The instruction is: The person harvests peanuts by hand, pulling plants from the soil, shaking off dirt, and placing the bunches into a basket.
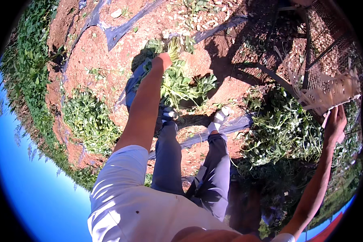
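My left hand (162,61) is closed round the stems of a bunch of leafy green plants (183,86), whose leaves hang toward my feet. Pale stem ends poke out above the fist. Far to the right, my right hand (335,123) grips the edge of a frayed, pale, translucent sheet (336,90) with ragged strips. I cannot make out exactly what the sheet is. It sits beside a dark mesh-sided frame (306,52), with many small pale pods, which look like peanuts, behind or inside it.
Cut green plants lie heaped at the right (286,129), with a smaller heap (86,121) at the left. Strips of dark plastic film (125,26) cross the reddish soil. Small pale pods (181,20) are scattered at the far side. My shoes (220,115) stand close by.
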Available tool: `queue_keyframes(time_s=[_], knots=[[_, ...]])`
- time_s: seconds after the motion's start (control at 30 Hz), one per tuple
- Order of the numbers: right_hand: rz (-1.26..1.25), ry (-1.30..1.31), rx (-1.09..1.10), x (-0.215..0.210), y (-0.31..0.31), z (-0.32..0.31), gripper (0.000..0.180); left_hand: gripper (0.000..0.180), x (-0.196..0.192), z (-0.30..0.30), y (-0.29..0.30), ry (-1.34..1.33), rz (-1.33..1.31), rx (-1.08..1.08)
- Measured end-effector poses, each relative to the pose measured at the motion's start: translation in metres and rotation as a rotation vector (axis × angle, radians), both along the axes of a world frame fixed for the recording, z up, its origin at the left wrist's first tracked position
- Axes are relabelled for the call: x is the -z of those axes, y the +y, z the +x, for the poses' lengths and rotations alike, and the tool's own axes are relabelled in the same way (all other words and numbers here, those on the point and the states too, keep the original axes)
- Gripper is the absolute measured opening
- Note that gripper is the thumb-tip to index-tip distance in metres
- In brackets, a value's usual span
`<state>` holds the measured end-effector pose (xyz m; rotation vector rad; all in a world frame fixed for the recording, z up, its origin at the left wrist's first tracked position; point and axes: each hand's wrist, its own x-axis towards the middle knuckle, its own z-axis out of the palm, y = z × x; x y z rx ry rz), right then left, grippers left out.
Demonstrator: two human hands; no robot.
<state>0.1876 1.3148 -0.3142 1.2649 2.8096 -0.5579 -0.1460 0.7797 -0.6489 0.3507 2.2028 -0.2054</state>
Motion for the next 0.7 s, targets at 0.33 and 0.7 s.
queue_keyframes(time_s=[0.33, 0.7], knots=[[-0.054, 0.054, 0.096, -0.002, -0.002, 0.001, 0.038, 0.024, -0.014, -0.015, -0.002, 0.227, 0.047, 0.113], [0.060, -0.021, 0.068, -0.005, -0.011, -0.012, 0.041, 0.027, -0.015, 0.036, -0.055, 0.146, 0.021, 0.182]])
